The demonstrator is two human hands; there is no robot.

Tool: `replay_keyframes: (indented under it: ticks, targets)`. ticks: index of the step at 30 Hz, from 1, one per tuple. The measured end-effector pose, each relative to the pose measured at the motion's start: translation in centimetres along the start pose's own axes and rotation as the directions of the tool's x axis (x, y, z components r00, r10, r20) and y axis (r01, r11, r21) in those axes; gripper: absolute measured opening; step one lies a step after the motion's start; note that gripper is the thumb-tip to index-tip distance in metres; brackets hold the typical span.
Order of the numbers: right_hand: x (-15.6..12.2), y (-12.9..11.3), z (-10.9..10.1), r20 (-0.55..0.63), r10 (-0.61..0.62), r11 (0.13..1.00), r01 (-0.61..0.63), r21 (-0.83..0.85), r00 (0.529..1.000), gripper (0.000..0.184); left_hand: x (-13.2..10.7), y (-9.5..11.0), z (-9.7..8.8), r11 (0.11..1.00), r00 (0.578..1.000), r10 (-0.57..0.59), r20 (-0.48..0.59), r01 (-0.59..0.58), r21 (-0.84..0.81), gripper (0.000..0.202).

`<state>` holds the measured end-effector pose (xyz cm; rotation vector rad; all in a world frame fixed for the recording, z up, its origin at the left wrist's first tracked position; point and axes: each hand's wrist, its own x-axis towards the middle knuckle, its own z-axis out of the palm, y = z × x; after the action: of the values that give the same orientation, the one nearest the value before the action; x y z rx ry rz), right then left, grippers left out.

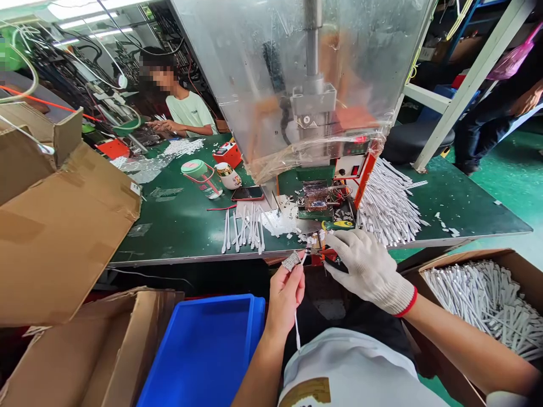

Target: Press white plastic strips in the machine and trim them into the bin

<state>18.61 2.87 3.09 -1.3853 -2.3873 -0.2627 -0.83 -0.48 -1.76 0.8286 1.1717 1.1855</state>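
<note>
My bare left hand (286,291) pinches a thin white cable (297,330), whose lower end hangs down toward my lap. A grey speckled pad (291,261) sits at the fingertips of this hand. My right hand (367,268) wears a white knit glove with a red cuff. Its fingers curl around what look like small dark-handled pliers (314,249), close to the cable's upper end at the table edge; the handles are partly hidden. Just beyond the glove lies a tool with a yellow-green handle (337,225). A small row of white cables (244,229) lies left of my hands.
A press machine (314,107) with a plastic-wrapped shield rises ahead. White cables (386,203) are heaped on its right; more fill a carton (507,254). Bottle (201,178), phone (248,193), blue bin (203,350) and cartons (68,226) stand left. A co-worker (186,110) sits across.
</note>
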Motion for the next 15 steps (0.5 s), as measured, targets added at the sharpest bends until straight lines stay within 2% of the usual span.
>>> replay_keyframes:
  ticks: [6, 11, 13, 15]
  targets:
    - [0.0, 0.1, 0.3, 0.058, -0.001, 1.000, 0.001, 0.002, 0.998, 0.034, 0.2, -0.3, -0.7, 1.000, 1.000, 0.009, 0.004, -0.009, 0.012, 0.052]
    - [-0.7, 0.1, 0.8, 0.037, 0.019, 0.999, -0.020, 0.043, 0.999, 0.032, 0.3, -0.5, -0.4, 1.000, 0.999, -0.025, 0.047, 0.025, 0.004, 0.055]
    - [-1.1, 0.8, 1.0, -0.020, 0.095, 0.988, -0.092, 0.126, 0.995, 0.031, 0.7, -0.4, -0.9, 0.999, 0.998, -0.039, 0.042, 0.039, 0.004, 0.057]
    - [-1.5, 2.8, 1.4, -0.098, 0.235, 0.956, -0.212, 0.205, 0.967, 0.033, 2.3, 0.1, -2.6, 0.999, 0.999, -0.032, -0.029, 0.033, 0.025, 0.061]
